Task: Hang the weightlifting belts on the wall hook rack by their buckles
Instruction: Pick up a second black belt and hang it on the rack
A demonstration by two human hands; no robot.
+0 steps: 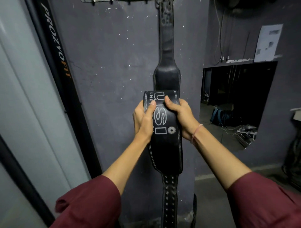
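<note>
grips belt in left hand and right hand, fingers curled round its edges, before second belt hung from rack.

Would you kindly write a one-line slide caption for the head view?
The left hand and right hand grip a black USI belt before a second belt hanging from the wall hook rack.

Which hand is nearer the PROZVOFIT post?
Left. The left hand grips the belt on its left edge, the side toward the post; the right hand grips the opposite edge, beyond the belt.
</note>
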